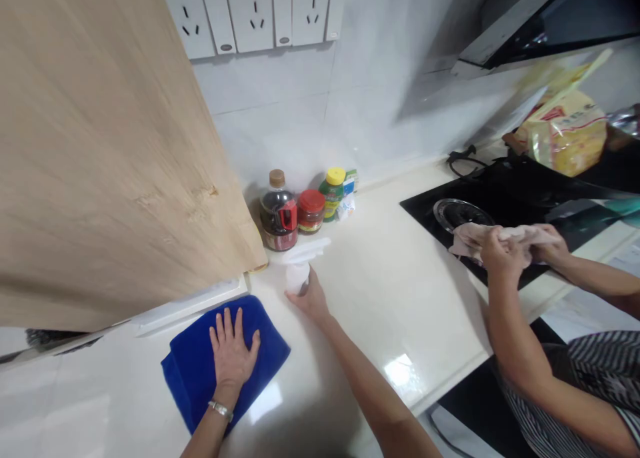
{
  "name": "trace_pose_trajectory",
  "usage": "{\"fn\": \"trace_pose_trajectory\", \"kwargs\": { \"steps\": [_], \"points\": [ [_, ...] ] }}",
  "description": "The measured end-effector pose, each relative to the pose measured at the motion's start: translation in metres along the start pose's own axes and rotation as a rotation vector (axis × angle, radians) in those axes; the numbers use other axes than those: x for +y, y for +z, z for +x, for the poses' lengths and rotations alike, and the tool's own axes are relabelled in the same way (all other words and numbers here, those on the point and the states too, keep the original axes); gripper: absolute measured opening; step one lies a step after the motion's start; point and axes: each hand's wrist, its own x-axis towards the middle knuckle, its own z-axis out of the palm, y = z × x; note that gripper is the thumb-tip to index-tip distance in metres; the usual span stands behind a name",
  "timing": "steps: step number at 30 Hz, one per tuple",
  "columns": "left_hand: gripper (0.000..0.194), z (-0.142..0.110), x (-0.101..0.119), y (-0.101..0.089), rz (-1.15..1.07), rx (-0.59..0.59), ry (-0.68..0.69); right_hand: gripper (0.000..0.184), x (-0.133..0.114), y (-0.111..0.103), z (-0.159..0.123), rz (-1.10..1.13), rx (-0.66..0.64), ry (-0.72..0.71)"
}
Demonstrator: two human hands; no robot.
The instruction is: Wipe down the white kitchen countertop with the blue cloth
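My left hand lies flat with fingers spread on a folded blue cloth on the white countertop. To its right, my right hand is closed around a small white object, perhaps a cup or jar; blur hides its exact kind. Just beyond that object is a pale blurred streak. Behind it, against the wall, stand a dark sauce bottle with a brown cap, a red-lidded jar and a green bottle with a yellow cap.
At right, another person's hands hold a pale pink cloth over the black cooktop. A yellow food bag stands behind. A wooden cabinet panel fills the left; sockets are on the wall, a range hood upper right.
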Motion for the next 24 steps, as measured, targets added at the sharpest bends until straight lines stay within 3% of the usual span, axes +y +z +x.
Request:
{"fn": "trace_pose_trajectory", "kwargs": {
  "steps": [7,11,13,15,18,21,24],
  "points": [
    [0.067,0.002,-0.001,0.001,0.017,-0.012,-0.004,0.105,0.01,0.006,0.041,0.032,0.124,0.007],
    [0.069,0.004,-0.003,0.002,0.033,-0.004,0.006,0.114,0.017,-0.004,0.036,0.06,0.101,-0.021],
    [0.07,0.006,-0.004,0.004,0.038,0.005,0.012,0.107,0.025,-0.021,0.016,0.034,0.089,-0.071],
    [0.07,0.008,-0.006,0.007,0.036,0.009,0.022,0.089,0.037,-0.046,-0.017,-0.061,0.107,-0.153],
    [0.071,0.01,-0.007,0.01,0.033,0.017,0.032,0.066,0.059,-0.092,-0.075,-0.175,0.21,-0.191],
    [0.072,0.011,-0.004,0.009,0.037,0.015,0.023,0.055,0.077,-0.13,-0.128,-0.326,0.266,-0.217],
    [0.072,0.005,0.002,0.002,0.047,-0.021,0.03,0.052,0.088,-0.149,-0.16,-0.424,0.287,-0.246]
  ]
}}
